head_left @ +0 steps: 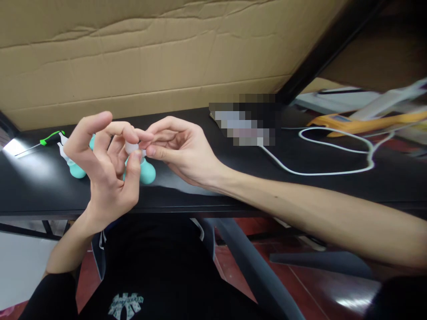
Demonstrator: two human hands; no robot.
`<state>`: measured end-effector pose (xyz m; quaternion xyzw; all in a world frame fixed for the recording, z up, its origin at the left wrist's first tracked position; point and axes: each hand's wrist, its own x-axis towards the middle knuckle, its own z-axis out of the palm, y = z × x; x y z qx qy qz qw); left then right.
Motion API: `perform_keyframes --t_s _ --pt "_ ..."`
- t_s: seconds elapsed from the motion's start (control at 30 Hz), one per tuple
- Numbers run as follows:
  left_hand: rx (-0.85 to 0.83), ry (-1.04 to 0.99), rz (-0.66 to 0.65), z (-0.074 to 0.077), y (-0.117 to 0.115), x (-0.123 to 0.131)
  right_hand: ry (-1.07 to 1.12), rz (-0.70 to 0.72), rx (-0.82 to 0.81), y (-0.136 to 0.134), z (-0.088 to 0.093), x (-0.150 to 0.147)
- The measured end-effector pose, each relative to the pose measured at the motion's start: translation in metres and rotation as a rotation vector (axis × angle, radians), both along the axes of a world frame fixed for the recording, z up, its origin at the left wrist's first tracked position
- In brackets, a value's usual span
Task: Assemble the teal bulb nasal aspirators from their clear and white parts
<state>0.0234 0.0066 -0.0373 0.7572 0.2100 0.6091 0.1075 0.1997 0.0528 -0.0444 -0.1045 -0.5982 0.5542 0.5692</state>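
Between the thumb and fingers of my left hand is a small, whitish, translucent plastic piece. My right hand meets it from the right, its thumb and fingertips pinched together close to that piece. Whatever those fingertips hold is too small and covered to make out. Behind and below the hands, a teal rubber bulb shows on the black table. Another teal bulb with a white pointed nozzle lies left of my left hand, and more teal shows behind the fingers.
A green-handled thin tool lies at the far left. Cardboard walls the back. On the right are a blurred-out object, a white cable and a yellow tool. A dark metal post rises there.
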Motion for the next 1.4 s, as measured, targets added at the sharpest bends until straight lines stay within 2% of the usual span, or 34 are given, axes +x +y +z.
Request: perform_keyframes --t_s 0.27,0.4,0.5,0.6,0.73,0.93,1.13,1.4 --pt "0.037 -0.031 0.021 -0.001 0.000 0.004 -0.021 0.055 0.006 0.003 0.003 0.002" --pt "0.150 -0.092 -0.006 0.004 -0.004 0.010 -0.035 0.108 -0.002 0.001 0.004 0.002" --pt "0.069 -0.159 -0.031 0.006 -0.007 0.013 -0.063 0.220 -0.059 -0.001 0.005 0.002" --pt "0.079 -0.043 -0.138 0.004 -0.008 0.011 -0.068 0.360 -0.142 -0.001 0.006 0.001" --pt "0.042 -0.060 -0.128 -0.001 -0.005 0.003 -0.031 0.505 -0.215 -0.001 0.007 -0.001" --pt "0.115 0.062 -0.125 -0.005 0.007 -0.008 0.009 0.437 -0.323 -0.006 0.010 -0.004" --pt "0.148 0.067 -0.128 -0.003 0.013 -0.007 0.035 0.436 -0.339 -0.001 0.009 -0.003" --pt "0.040 0.189 -0.133 0.005 0.014 -0.021 -0.169 0.664 -0.351 0.008 0.000 0.001"
